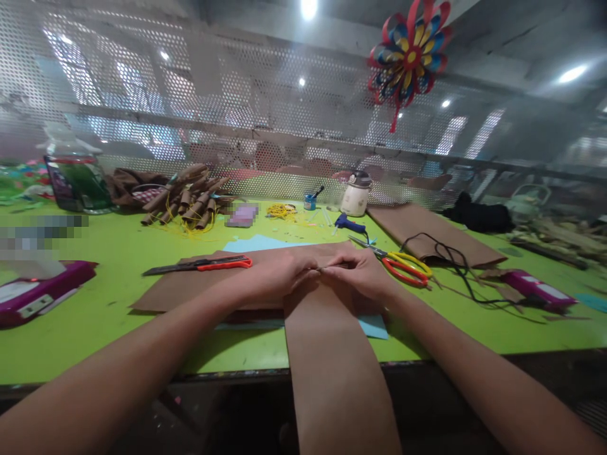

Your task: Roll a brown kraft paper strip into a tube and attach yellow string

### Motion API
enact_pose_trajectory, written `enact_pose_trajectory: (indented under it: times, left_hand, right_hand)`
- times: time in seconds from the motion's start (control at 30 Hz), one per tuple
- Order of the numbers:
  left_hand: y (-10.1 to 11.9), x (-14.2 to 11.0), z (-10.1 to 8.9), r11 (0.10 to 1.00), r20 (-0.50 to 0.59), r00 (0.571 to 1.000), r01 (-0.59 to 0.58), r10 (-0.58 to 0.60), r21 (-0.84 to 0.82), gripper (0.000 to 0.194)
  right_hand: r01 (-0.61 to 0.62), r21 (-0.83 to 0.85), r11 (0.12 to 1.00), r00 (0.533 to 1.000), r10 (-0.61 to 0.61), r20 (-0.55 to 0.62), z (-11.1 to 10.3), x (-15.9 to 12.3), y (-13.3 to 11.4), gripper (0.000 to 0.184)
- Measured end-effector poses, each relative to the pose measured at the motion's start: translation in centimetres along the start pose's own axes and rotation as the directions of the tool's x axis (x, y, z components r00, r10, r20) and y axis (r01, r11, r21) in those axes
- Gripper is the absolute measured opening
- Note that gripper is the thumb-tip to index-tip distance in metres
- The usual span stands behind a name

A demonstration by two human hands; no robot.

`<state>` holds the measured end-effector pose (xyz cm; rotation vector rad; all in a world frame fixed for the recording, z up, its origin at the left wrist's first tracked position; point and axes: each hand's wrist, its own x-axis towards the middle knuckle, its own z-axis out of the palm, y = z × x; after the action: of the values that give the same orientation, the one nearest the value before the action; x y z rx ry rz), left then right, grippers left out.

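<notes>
A long strip of brown paper (332,354) runs from the table toward me and hangs over the front edge. Its far end is pinched by my left hand (289,273) and my right hand (363,270), whose fingertips almost meet at a narrow edge that looks folded or rolled. Under my hands lie larger brown paper sheets (190,291), with light blue paper (265,242) showing beneath. A red-handled utility knife (199,265) rests on the sheets by my left forearm. Scissors with red and yellow handles (408,266) lie just beyond my right hand.
Rolled brown paper tubes (190,199) are piled at the back left near yellow string (281,210). A blue glue gun (351,223) and a white jar (356,194) stand at the back. A black cord (455,259) crosses the right side. Purple power strips (50,291) sit at both sides.
</notes>
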<state>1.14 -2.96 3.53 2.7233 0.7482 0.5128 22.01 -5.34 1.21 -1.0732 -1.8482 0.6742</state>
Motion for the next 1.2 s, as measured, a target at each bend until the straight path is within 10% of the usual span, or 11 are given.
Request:
enact_pose_trajectory:
  times: [0.37,0.77,1.2]
  left_hand:
    - [0.0,-0.1,0.0,0.995,0.038,0.997,0.069,-0.072,0.071,0.038]
    - [-0.4,-1.0,1.2,0.818,0.136,0.962,0.272,-0.236,-0.506,0.042]
    - [-2.9,0.2,-0.9,0.894,0.202,0.954,0.28,-0.22,-0.349,0.036]
  right_hand:
    - [-0.151,0.235,0.96,0.986,0.163,-0.034,-0.8,0.3,0.1,0.017]
    - [-0.197,0.339,0.92,0.969,0.235,-0.076,-1.8,0.7,1.9,0.021]
    - [-0.277,0.487,0.828,0.95,0.311,0.013,-2.4,1.1,2.7,0.026]
